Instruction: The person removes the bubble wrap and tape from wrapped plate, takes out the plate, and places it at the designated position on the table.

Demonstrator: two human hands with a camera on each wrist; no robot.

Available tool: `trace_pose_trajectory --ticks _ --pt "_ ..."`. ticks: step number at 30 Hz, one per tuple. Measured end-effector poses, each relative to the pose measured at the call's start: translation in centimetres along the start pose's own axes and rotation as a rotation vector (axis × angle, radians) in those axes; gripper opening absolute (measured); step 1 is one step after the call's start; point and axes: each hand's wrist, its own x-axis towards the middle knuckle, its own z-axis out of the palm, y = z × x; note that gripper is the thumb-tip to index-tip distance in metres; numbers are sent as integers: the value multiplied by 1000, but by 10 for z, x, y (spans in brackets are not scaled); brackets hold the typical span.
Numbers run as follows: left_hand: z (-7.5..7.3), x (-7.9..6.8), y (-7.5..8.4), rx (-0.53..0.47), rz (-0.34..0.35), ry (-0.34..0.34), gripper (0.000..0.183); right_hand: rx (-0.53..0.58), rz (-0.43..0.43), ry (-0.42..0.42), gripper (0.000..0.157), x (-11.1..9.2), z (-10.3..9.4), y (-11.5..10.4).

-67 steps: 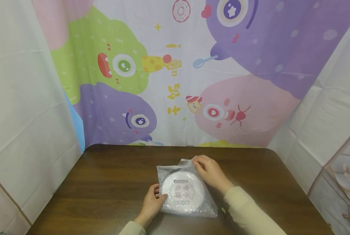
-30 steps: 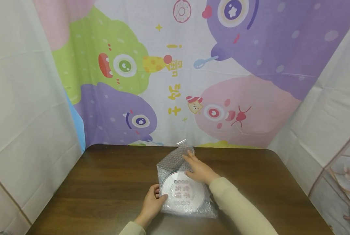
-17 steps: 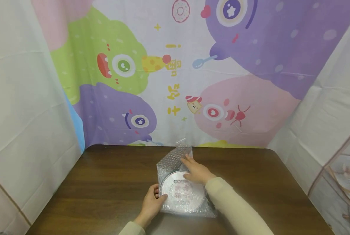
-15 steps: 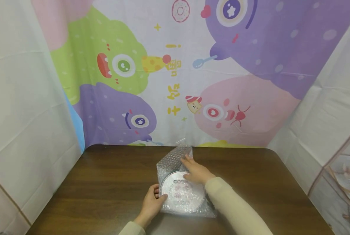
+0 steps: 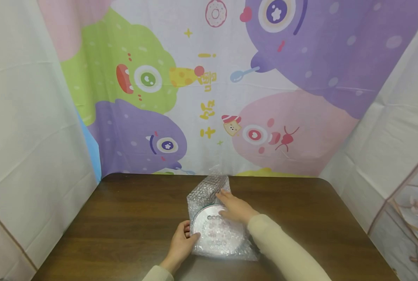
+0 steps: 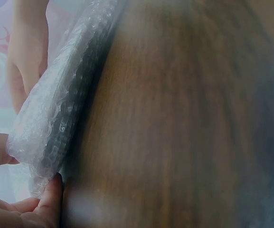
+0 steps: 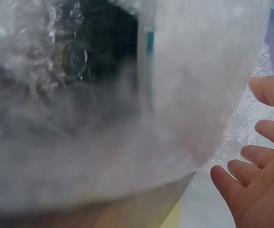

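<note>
Bubble wrap (image 5: 202, 198) encloses a round white object (image 5: 217, 236) with faint reddish printing, at the near middle of the dark wooden tabletop (image 5: 124, 226). The left hand (image 5: 180, 242) grips the wrapped bundle's left edge, thumb on top. The right hand (image 5: 238, 207), unclenched with fingers extended, rests against the wrap's far right part. Beyond hangs a cartoon-printed curtain (image 5: 216, 97).
</note>
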Motion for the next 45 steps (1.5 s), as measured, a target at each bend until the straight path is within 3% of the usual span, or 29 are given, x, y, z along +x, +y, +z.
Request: trace_pose_trajectory --ticks 13,22,27,32,45 --pt "1 -1 0 0 13 7 56 -46 -33 112 56 -31 -20 -16" --pt "1 0 -2 -5 8 -1 56 -68 -72 164 55 -64 -22 -28" --pt "0 -1 -1 -10 9 -3 56 -161 -118 172 56 -78 -18 -33" --pt "0 -1 0 -3 4 -1 57 -241 -153 219 55 -84 -11 -33" --pt "1 -1 0 -1 -1 1 57 -275 -127 257 47 -90 -2 -30"
